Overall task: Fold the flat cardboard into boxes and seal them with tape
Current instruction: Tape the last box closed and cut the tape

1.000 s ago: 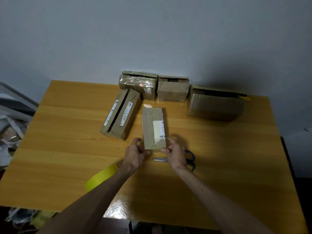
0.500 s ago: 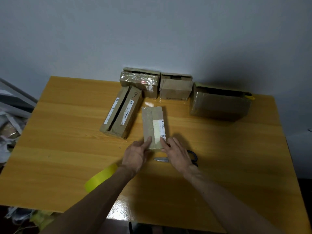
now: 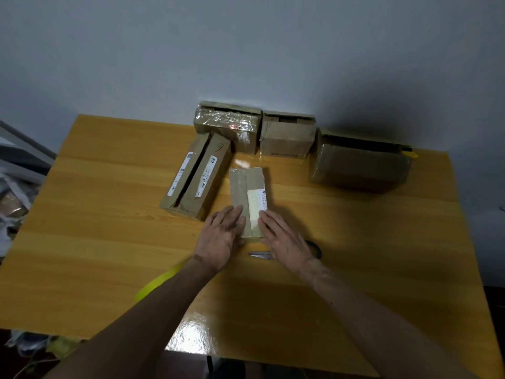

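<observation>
Both hands have slid up from the near end of the narrow box (image 3: pixel 247 187) onto its top face, and the sideways grip of a second ago is gone. Now the left hand (image 3: pixel 221 236) lies flat, fingers straight and together, pressing the left half of the top. The right hand (image 3: pixel 284 239) mirrors it on the right, fingertips touching the white label (image 3: pixel 257 203). Nothing is grasped; both palms are spread and pressing.

That narrow box lies lengthwise mid-table (image 3: pixel 109 214), near end between the two hands, far end pointing at the wall. Just to its left a longer box (image 3: pixel 196 176) lies at an angle, its top seam gaping dark. Along the back edge stand three more: a tape-wrapped box (image 3: pixel 226 124), a plain box (image 3: pixel 285 138) touching it, and a large box (image 3: pixel 358 165) further right. Scissors (image 3: pixel 314 248) lie under the right hand, blade tip showing between the wrists. A yellow tape roll (image 3: pixel 155 285) peeks out from behind the left forearm.
</observation>
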